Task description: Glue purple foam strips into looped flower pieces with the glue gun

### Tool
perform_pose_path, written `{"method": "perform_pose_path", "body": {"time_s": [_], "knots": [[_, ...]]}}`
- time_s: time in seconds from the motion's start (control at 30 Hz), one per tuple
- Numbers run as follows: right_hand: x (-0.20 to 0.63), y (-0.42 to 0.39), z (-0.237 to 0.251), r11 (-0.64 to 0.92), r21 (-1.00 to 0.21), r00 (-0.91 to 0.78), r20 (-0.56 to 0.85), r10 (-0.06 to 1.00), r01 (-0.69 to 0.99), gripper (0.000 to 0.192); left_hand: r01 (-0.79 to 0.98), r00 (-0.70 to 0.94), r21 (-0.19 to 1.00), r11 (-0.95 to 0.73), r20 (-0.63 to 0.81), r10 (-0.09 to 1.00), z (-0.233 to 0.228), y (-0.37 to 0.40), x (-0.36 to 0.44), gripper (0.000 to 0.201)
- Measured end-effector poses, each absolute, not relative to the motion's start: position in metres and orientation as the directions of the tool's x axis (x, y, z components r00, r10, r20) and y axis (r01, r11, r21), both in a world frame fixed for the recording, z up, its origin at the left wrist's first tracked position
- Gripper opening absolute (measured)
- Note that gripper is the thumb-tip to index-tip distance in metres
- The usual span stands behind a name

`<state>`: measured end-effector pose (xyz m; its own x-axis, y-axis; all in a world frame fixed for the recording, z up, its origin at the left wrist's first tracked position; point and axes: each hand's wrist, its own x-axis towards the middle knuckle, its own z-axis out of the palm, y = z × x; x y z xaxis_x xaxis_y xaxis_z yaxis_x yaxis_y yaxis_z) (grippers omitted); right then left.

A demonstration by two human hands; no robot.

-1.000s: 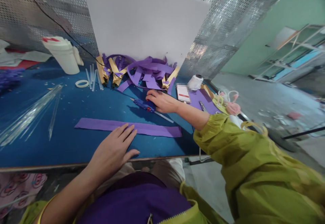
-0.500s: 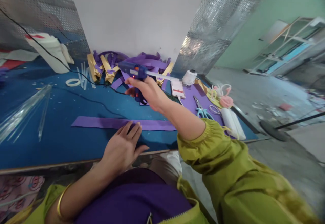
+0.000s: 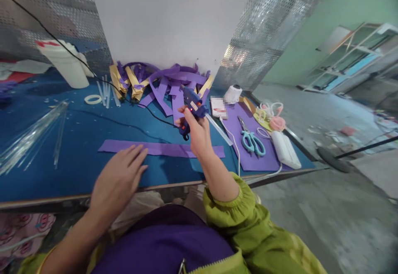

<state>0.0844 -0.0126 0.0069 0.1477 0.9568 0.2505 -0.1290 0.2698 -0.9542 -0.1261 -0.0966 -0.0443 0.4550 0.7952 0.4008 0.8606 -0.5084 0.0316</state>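
A long purple strip lies flat across the front of the blue table. My left hand rests palm down with its fingers stretched over the strip's left part. Above the strip, my right hand is wrapped round the handle of a blue glue gun. A small red light shows on the gun, and its nozzle points up and away to the left. Out of its back end sticks a clear glue stick. The gun's black cord runs off to the upper left.
Purple strips and gold-paper pieces are heaped at the back. Glue sticks, a tape ring and a white jug stand left. To the right are scissors, a white power bank and a pink flower.
My right hand has drawn the glue gun right and nearer to me, tilting its nozzle further up. My left hand has slid left along the strip.
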Motion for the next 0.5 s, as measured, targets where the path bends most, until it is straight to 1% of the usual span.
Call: {"method": "perform_pose_path", "body": {"time_s": [0.07, 0.1, 0.23, 0.3, 0.4, 0.5], "knots": [[0.085, -0.020, 0.003, 0.242, -0.965, 0.120, 0.229, 0.966, -0.099, 0.032, 0.894, 0.401, 0.031, -0.446, 0.384, 0.831, -0.043, -0.093, -0.147, 0.039], [0.084, -0.023, 0.001, 0.227, -0.968, 0.105, 0.216, 0.971, -0.104, 0.032, 0.897, 0.403, 0.024, -0.442, 0.368, 0.838, -0.041, -0.090, -0.153, 0.037], [0.081, -0.028, -0.001, 0.168, -0.968, 0.053, 0.160, 0.986, -0.189, 0.032, 0.845, 0.522, -0.072, -0.530, 0.328, 0.787, -0.032, -0.077, -0.153, 0.032], [0.082, -0.027, -0.001, 0.160, -0.967, 0.053, 0.152, 0.987, -0.198, 0.033, 0.824, 0.562, -0.120, -0.553, 0.293, 0.773, -0.028, -0.071, -0.145, 0.030], [0.086, -0.025, 0.000, 0.183, -0.974, 0.055, 0.178, 0.983, -0.132, 0.033, 0.832, 0.554, -0.178, -0.525, 0.306, 0.774, -0.027, -0.067, -0.135, 0.024], [0.091, -0.025, 0.003, 0.233, -0.972, 0.050, 0.232, 0.971, -0.013, 0.031, 0.821, 0.570, -0.209, -0.531, 0.355, 0.741, -0.028, -0.069, -0.127, 0.020]]}}
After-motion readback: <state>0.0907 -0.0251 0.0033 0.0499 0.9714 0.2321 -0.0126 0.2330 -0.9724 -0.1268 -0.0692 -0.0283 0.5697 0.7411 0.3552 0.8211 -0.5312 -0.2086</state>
